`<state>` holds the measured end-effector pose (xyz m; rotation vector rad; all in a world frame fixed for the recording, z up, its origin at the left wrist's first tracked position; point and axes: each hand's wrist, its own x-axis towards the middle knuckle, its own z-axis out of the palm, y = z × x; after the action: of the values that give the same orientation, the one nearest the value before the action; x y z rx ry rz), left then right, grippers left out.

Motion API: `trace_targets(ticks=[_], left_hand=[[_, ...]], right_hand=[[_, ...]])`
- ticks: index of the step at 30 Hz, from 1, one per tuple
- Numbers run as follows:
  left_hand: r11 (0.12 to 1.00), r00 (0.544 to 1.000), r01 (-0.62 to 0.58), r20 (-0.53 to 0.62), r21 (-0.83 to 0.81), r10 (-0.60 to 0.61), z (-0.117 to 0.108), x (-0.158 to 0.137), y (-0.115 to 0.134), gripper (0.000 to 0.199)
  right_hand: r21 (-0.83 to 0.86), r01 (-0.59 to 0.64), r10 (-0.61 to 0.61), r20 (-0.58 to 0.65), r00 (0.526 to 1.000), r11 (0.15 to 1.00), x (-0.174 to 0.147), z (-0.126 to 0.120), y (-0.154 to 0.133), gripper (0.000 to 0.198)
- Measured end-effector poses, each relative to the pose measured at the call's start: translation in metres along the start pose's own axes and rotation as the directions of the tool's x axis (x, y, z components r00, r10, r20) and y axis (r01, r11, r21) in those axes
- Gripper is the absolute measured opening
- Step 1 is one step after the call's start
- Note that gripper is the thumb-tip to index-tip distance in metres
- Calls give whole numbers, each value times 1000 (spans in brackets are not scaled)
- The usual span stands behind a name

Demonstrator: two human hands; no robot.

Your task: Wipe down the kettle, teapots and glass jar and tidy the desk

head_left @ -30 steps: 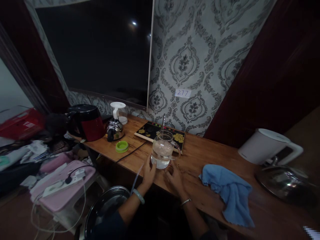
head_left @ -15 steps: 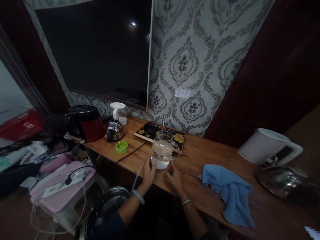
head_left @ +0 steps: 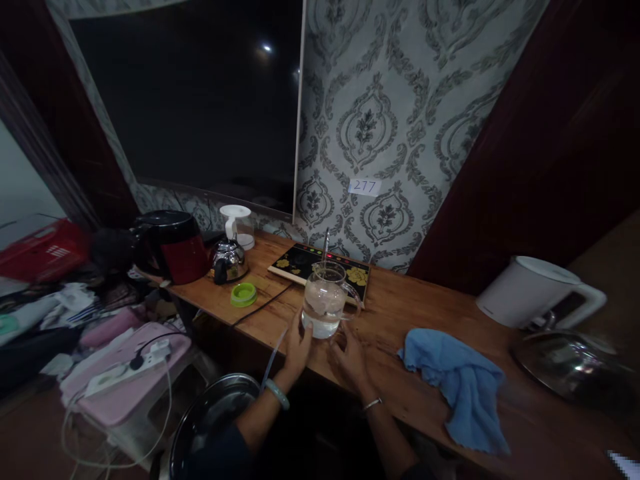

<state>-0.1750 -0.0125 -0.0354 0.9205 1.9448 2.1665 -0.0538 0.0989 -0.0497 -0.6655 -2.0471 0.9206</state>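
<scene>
A clear glass jug [head_left: 324, 310] with a looped glass handle on its right stands upright near the table's front edge, partly filled with clear water. My left hand [head_left: 299, 348] is closed against the jug's lower left side, thumb toward me. Beside the lower right of the glass, my right hand [head_left: 350, 357] has its fingers apart; whether they touch the jug I cannot tell. A slim shiny rod or spout [head_left: 326, 243] rises behind the jug's rim. Behind it lies a black cooktop with gold flowers [head_left: 295, 261]. A clear hose [head_left: 273, 359] runs down behind my left wrist.
On the left stand a green lid [head_left: 243, 295], a small steel kettle [head_left: 229, 261], a white-lidded container [head_left: 245, 240] and a red-black kettle [head_left: 185, 250]. A blue cloth [head_left: 457, 380], white kettle [head_left: 530, 293] and steel lid [head_left: 565, 367] lie right. Below is a dark pot [head_left: 183, 427].
</scene>
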Motion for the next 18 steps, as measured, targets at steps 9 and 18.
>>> trace_targets(ticks=[9,18], left_hand=[[1000,1000,1,-19,-16,-1,2,1,-6,57],[1000,1000,5,-1,-1,-5,1,1,-5,58]], right_hand=[[20,2,-2,5,1000,1000,0,2,8,58],[19,12,-12,-11,1000,1000,-1,2,6,59]])
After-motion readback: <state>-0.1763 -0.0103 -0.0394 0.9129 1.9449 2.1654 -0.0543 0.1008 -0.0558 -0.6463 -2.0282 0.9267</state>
